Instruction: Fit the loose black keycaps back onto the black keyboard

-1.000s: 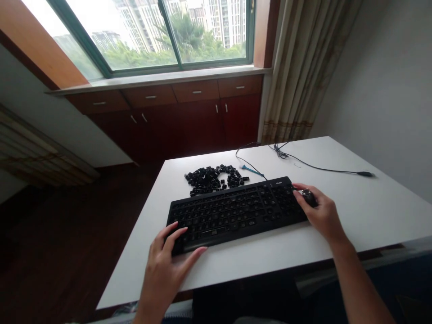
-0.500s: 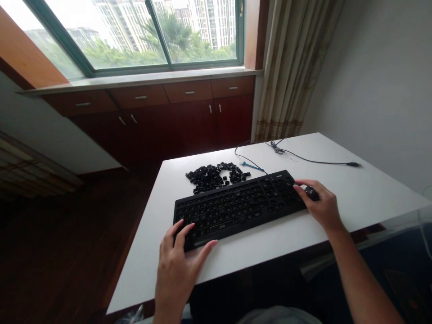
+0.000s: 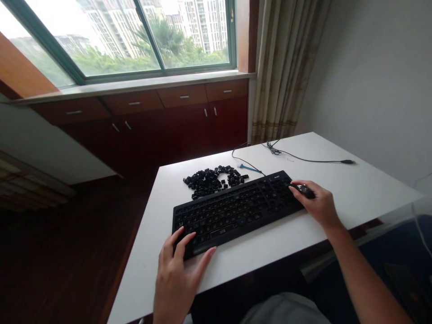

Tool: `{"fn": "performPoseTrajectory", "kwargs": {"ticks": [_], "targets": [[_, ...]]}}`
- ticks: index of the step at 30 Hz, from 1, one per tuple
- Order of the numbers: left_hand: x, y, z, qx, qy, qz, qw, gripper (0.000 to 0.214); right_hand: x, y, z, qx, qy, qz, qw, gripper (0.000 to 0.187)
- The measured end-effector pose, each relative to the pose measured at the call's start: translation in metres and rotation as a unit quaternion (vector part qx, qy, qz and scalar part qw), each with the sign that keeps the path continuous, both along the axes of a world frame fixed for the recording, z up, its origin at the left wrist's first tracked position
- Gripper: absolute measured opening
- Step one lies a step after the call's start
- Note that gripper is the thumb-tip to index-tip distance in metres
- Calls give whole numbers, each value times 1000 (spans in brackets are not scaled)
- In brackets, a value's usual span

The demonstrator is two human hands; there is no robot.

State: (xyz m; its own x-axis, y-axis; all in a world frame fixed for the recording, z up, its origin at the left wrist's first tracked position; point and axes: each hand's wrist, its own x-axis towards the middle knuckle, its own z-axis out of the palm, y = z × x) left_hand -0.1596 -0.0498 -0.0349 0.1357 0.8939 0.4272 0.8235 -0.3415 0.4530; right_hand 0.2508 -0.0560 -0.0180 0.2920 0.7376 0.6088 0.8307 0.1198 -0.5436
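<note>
Keyboard (image 3: 232, 211) and hands share the middle of the head view, the long black body lying at a slant on a white table (image 3: 357, 186), its right end farther off than its left. Most of its key positions look like bare sockets. The left hand (image 3: 177, 267) is open, thumb and fingers spread, with two fingertips over the keyboard's near left corner and the thumb just beside its front edge. The right hand (image 3: 319, 202) is closed around a small, shiny dark tool (image 3: 306, 191), its tip pointing at the keyboard's right end; whether the tip touches the keys cannot be told. Loose black keycaps (image 3: 204, 181) lie heaped just behind the keyboard. To the right of them is a slim blue tool (image 3: 250, 169), beside a thin cable (image 3: 243, 160) that runs from the keyboard's back edge toward the table's far side. Farther right, a bundled cord (image 3: 274, 149) stretches out to a dark plug (image 3: 347, 161). Beyond the table stand red-brown cabinets (image 3: 158, 130) under a window (image 3: 118, 45), with a patterned curtain (image 3: 280, 67) alongside.
</note>
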Motion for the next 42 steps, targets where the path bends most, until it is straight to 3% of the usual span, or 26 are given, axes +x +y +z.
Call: {"fn": "performPoseTrajectory", "kwargs": {"ticks": [8, 13, 15, 17, 20, 22, 26, 31, 35, 42], "targets": [[-3, -5, 3, 4, -2, 30, 1000, 55, 0, 2, -1, -10, -23, 26, 999, 26], [3, 7, 32, -13, -4, 37, 999, 48, -2, -2, -6, -33, -39, 7, 999, 24], [17, 23, 52, 39, 13, -21, 999, 42, -4, -5, -8, -47, -64, 9, 997, 22], [41, 41, 72, 63, 49, -148, 986, 37, -6, -8, -8, -52, -89, 15, 995, 22], [86, 60, 87, 59, 125, -345, 928, 29, -10, -10, -7, -61, -104, 24, 992, 22], [113, 63, 84, 71, 165, -417, 891, 22, -11, -10, -6, -68, -103, 23, 992, 21], [141, 52, 56, 113, 139, -496, 850, 12, -12, -9, -4, -70, -100, 19, 992, 25], [136, 42, 34, 110, 119, -507, 847, 15, -13, -9, -1, -78, -114, 31, 990, 25], [132, 45, 34, 93, 121, -503, 851, 24, -12, -9, 1, -77, -133, 29, 988, 18], [136, 46, 31, 91, 124, -545, 824, 14, -14, -8, -1, -89, -138, 25, 986, 20]]}}
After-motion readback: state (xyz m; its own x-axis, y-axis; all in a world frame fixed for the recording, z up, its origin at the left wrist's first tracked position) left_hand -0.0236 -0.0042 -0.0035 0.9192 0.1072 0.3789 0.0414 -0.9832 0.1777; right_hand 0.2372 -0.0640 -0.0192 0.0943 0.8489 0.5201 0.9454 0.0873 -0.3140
